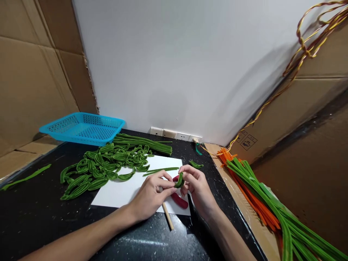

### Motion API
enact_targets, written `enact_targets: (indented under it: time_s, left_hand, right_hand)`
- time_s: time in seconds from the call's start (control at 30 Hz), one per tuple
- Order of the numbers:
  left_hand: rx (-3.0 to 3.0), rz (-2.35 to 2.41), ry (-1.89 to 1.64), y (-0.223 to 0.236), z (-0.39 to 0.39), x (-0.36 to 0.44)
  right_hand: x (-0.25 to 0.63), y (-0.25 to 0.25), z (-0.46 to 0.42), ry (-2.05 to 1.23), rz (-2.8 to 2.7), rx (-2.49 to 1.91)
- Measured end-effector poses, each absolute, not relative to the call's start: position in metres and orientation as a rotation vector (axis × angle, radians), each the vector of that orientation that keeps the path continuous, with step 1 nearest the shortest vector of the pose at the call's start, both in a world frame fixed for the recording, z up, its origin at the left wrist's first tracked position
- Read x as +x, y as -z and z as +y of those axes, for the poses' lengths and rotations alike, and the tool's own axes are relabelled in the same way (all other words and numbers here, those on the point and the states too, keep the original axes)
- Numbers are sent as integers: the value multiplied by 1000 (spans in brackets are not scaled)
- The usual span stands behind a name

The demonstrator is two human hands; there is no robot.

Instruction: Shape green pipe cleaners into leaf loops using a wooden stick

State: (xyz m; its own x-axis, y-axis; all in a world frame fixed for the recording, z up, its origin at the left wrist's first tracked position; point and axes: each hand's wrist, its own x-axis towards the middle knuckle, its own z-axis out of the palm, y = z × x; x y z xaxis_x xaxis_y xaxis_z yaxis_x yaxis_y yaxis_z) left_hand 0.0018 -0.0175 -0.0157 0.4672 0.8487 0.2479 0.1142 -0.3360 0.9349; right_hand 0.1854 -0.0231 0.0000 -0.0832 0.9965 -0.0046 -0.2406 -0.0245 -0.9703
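Note:
A small leaf shape bent from green pipe cleaner point(179, 180) is pinched between the fingertips of both my hands, over the right part of a white paper sheet point(114, 194). My left hand point(152, 192) grips its lower left end, and my right hand point(199, 188) holds its upper right side. Beneath them lies a tool with curved red handles point(179, 201), partly hidden by my hands. A wooden stick point(168, 216) pokes out below my left hand. Straight green pipe cleaners point(160, 171) rest on the paper behind my hands, and one finished leaf point(196, 164) lies beyond the right hand.
Many green leaf shapes point(108, 163) are heaped at left, before a bundle of green pipe cleaners point(144, 144). A blue basket point(92, 131) stands back left. Orange point(252, 197) and light green strips point(274, 206) lie right on cardboard. Sockets point(183, 136) line the wall's foot.

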Motion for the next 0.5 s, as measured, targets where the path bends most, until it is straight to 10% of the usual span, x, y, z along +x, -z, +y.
enact_targets:
  time_s: [0.5]
  left_hand:
    - [1167, 831, -973, 12, -4, 2]
  right_hand:
    - [188, -2, -20, -1286, -989, -1075]
